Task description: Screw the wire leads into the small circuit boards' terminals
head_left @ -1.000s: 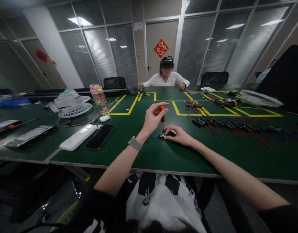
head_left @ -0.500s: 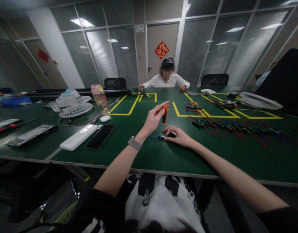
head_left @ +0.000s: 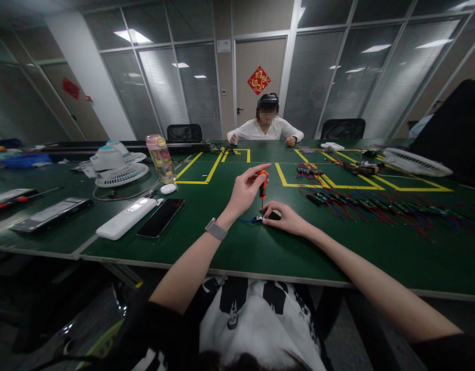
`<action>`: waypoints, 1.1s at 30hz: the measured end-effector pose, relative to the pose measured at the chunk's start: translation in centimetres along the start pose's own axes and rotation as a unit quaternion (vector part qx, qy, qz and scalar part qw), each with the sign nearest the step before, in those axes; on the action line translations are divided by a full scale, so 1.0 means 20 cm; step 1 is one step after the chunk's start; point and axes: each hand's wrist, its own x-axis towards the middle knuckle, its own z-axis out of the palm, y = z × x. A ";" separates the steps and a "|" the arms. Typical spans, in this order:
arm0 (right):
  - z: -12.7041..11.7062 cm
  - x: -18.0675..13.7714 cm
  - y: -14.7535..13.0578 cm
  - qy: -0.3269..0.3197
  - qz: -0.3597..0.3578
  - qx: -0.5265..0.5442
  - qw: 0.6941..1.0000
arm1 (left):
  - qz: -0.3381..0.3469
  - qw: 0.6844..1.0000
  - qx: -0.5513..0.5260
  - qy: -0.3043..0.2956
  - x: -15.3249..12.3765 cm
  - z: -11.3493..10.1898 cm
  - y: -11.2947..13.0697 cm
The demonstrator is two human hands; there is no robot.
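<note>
My left hand (head_left: pixel 247 188) grips the orange and black handle of a screwdriver (head_left: pixel 263 186), which stands nearly upright with its shaft pointing down. The tip meets a small circuit board (head_left: pixel 258 219) lying on the green table (head_left: pixel 229 252). A blue wire trails from the board to the left. My right hand (head_left: pixel 285 217) rests on the table with thumb and forefinger pinched at the board, close to the screwdriver shaft. A dark object (head_left: pixel 275 214) shows partly between those fingers; what it is I cannot make out.
To the left lie a black phone (head_left: pixel 160 218), a white power strip (head_left: pixel 127 218), a water bottle (head_left: pixel 161 158) and white fans (head_left: pixel 121 172). On the right several wired circuit boards (head_left: pixel 357 198) are spread out. Across the table sits a person (head_left: pixel 266 129) in a white shirt.
Both of my hands keep almost the same place; the left fingers have shifted slightly on the screwdriver handle. Across the table, the other person's hand has moved a little to the right.
</note>
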 end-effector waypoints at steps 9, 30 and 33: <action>0.00 0.00 0.00 -0.005 -0.004 0.002 1.000 | 0.019 0.999 0.027 0.013 0.01 -0.01 0.00; 0.01 0.00 0.00 0.004 -0.010 0.003 1.000 | -0.006 1.000 -0.008 0.004 0.00 -0.01 0.00; 0.01 0.00 -0.01 0.004 -0.009 0.001 1.000 | -0.020 0.999 -0.037 -0.008 0.00 0.00 0.00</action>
